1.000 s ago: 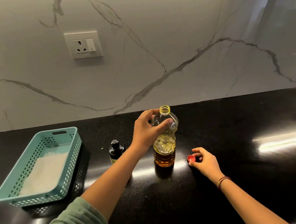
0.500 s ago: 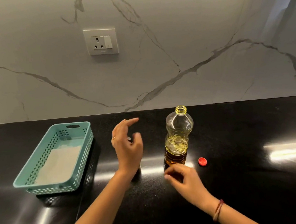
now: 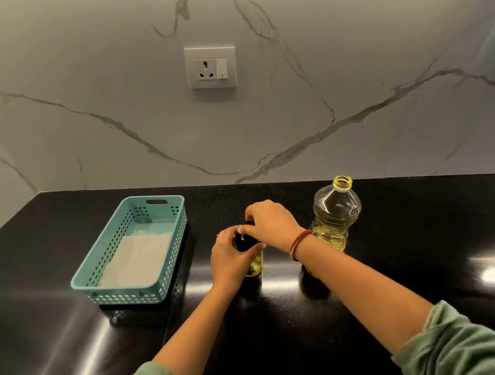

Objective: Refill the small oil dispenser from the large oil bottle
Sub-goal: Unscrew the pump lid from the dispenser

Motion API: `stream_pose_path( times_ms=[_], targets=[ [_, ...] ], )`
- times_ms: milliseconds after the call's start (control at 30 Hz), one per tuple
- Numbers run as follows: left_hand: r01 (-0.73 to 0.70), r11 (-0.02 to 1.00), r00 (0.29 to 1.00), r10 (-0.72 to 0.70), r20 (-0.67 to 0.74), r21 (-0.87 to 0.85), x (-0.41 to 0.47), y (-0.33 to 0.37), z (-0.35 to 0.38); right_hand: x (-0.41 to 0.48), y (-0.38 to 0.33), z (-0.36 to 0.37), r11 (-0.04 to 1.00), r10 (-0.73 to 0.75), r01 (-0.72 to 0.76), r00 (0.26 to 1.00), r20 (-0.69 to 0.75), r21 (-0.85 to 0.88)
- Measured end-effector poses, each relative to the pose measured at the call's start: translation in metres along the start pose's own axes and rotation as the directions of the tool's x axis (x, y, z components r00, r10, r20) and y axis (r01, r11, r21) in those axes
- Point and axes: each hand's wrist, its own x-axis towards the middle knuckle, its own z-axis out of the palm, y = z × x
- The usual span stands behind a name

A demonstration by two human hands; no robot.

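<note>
Black top of the dispenser [image 3: 256,265] is now pinched by the right hand [image 3: 269,224], left hand [image 3: 232,260] gripping its body. Large bottle [image 3: 336,209] stands released; uncapping seems next.

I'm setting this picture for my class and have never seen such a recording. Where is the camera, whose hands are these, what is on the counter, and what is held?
No machine here: a person wears a camera on the head, looking down at both bare hands. On the black counter stand a teal basket, an uncapped large oil bottle and the small oil dispenser. The left hand grips the dispenser's body; the right hand curls its fingers over its top.
</note>
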Motion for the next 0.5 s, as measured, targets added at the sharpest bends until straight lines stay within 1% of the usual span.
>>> stream_pose_path(
  times_ms=[133, 267, 400, 500],
  targets=[
    [-0.005, 1.0, 0.999, 0.005, 0.044, 0.001, 0.005, -0.006, -0.002, 0.004, -0.005, 0.002, 1.0, 0.016, -0.017, 1.0, -0.023, -0.02],
    [0.024, 0.998, 0.998, -0.021, 0.051, -0.055, 0.008, -0.01, 0.0, 0.006, -0.014, 0.001, 0.997, 0.0, -0.001, 1.0, -0.008, -0.077],
    [0.062, 0.993, 0.998, -0.059, 0.033, -0.095, 0.009, -0.014, 0.003, 0.01, -0.016, -0.004, 0.992, -0.047, 0.056, 0.996, 0.081, -0.113],
    [0.087, 0.986, 0.996, -0.083, 0.033, -0.143, 0.007, -0.013, 0.003, 0.012, -0.015, -0.011, 0.995, -0.065, 0.077, 0.982, 0.176, -0.062]
  ],
)
